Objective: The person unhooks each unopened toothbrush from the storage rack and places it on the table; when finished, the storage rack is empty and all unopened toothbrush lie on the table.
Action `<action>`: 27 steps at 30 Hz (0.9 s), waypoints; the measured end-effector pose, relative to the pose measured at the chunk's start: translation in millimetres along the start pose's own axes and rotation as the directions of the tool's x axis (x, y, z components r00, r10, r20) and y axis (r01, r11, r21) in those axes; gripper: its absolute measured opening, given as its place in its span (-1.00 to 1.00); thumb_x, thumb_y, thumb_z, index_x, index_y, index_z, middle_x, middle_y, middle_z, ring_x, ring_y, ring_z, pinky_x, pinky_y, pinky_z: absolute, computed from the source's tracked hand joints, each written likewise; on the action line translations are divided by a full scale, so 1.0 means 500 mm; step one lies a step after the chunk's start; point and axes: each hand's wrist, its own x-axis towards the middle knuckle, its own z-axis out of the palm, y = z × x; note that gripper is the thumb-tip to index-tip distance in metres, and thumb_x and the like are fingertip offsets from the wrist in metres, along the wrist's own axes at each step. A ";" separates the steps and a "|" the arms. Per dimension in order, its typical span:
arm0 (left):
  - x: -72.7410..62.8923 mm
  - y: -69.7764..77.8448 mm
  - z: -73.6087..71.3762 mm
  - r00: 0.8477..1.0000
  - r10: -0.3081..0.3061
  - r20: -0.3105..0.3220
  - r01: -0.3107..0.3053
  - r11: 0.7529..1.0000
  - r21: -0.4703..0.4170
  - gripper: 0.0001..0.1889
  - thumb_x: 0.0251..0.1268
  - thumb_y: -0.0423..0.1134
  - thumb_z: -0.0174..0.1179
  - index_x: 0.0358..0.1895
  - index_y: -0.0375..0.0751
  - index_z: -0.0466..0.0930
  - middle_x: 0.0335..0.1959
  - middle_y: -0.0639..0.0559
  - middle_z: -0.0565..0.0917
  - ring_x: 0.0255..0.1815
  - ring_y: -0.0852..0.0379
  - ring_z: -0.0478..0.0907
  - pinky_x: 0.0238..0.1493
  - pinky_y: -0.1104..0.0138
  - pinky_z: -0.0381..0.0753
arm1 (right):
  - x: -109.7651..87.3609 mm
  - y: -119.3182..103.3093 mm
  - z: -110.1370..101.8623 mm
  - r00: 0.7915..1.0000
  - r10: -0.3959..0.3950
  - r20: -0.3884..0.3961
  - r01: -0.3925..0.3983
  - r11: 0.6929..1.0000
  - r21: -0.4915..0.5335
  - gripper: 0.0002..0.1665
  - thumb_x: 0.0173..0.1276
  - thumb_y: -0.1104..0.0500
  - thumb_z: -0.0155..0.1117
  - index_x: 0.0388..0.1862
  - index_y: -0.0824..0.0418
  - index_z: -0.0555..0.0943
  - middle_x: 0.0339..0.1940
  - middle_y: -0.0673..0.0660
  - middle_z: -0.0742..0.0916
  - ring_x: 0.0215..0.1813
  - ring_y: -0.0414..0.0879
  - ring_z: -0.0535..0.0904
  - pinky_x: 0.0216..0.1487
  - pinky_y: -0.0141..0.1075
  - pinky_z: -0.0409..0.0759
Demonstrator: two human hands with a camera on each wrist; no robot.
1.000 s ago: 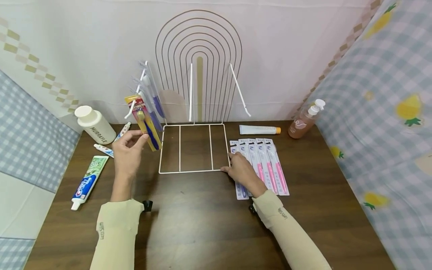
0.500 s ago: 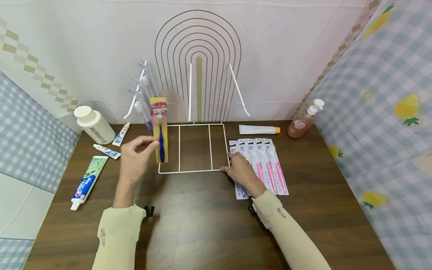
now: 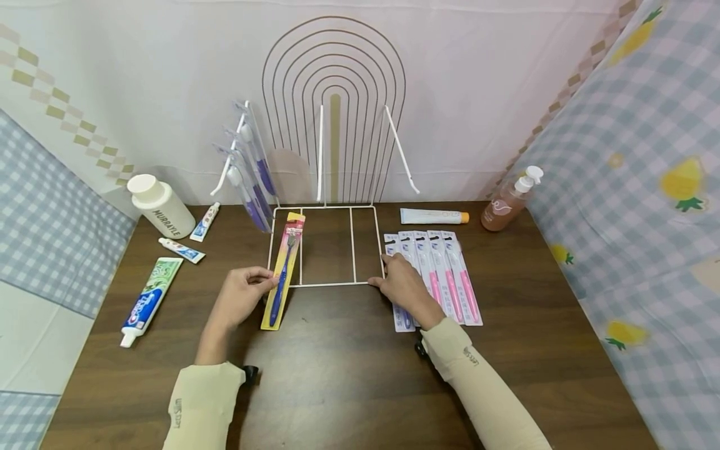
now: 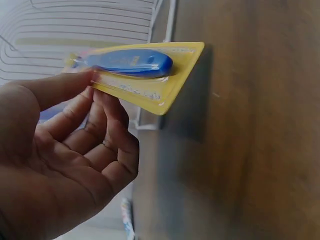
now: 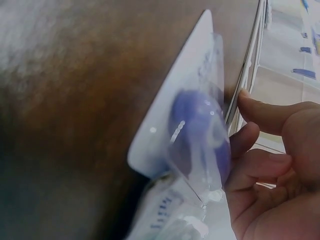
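Note:
My left hand pinches the edge of a packaged toothbrush, a blue brush on a yellow card, between thumb and fingers. In the left wrist view the toothbrush's blue handle end points away from the palm. The card is held over the front left part of the white wire rack's base. My right hand grips the front right corner of that base; in the right wrist view the thumb lies against the wire. Packaged purple toothbrushes hang on the rack's left hook.
Several packaged toothbrushes, mostly pink, lie partly under the right forearm. Behind them are an orange-capped tube and a pump bottle. A white bottle, two small tubes and a large toothpaste tube are at left.
The yellow-carded toothbrush has come off the left hook's end, moving right and down toward me in my left hand. My right hand has stayed on the rack's corner.

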 end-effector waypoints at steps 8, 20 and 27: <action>-0.012 -0.027 -0.015 0.993 -0.113 -0.022 0.113 0.993 0.018 -0.71 0.70 -0.32 0.30 0.09 -0.58 0.80 -0.24 -0.13 0.88 -0.29 0.21 0.63 -0.29 0.37 0.61 | -0.003 -0.004 -0.003 1.000 0.009 0.004 -0.009 1.000 -0.015 0.02 0.48 -0.13 0.70 0.64 0.47 0.54 0.24 0.43 0.78 -0.12 0.06 0.64 0.10 0.10 0.77; 0.020 -0.118 -0.047 0.962 -0.206 -0.177 0.230 0.965 0.129 -0.68 0.60 -0.18 0.39 0.04 -0.45 0.87 -0.30 -0.10 0.92 -0.31 0.15 0.74 -0.30 0.31 0.65 | -0.005 -0.010 -0.009 1.000 0.030 -0.004 -0.030 0.999 0.018 0.02 0.42 -0.13 0.73 0.62 0.44 0.58 0.18 0.39 0.79 -0.14 0.07 0.65 0.06 0.10 0.76; 0.003 -0.076 -0.039 0.964 -0.201 -0.177 0.230 0.960 0.162 -0.68 0.69 -0.22 0.35 0.11 -0.50 0.81 -0.22 -0.23 0.90 -0.32 0.11 0.74 -0.33 0.32 0.62 | 0.004 -0.001 -0.003 0.999 0.035 0.002 -0.035 0.999 0.013 0.02 0.41 -0.16 0.74 0.61 0.41 0.61 0.10 0.32 0.80 -0.17 0.03 0.63 0.03 0.04 0.74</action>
